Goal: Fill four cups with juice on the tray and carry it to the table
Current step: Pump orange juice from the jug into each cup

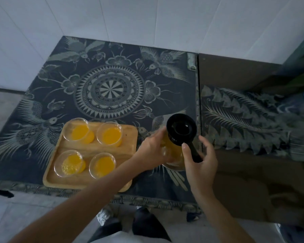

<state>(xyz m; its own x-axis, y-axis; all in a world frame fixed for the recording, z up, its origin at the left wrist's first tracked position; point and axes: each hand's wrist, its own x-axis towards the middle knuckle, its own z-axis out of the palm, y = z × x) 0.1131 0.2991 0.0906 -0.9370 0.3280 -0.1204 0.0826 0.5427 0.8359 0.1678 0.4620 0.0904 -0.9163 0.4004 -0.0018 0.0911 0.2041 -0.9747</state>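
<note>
— Where's the jug (175, 148)?
— Standing on the surface (112, 71), just right of the tray (93, 148), between the two hands. It has a black lid and a black handle, and there's orange juice inside.
— And the hands?
— The left hand (153, 149) is on the jug's left side, fingers wrapped against the glass. The right hand (200, 160) is at the handle: thumb laid on its top, fingers curled loosely round behind it. Whether they close fully on the handle, I can't tell.
— The cups?
— Four clear cups on the tray, two by two, all to the left of the left hand: far left (76, 129), far right (109, 134), near left (68, 163), near right (102, 165). Each holds juice.
— The tray itself?
— Wooden, lying near the front edge of the patterned surface; the left forearm crosses over its near right corner.
</note>
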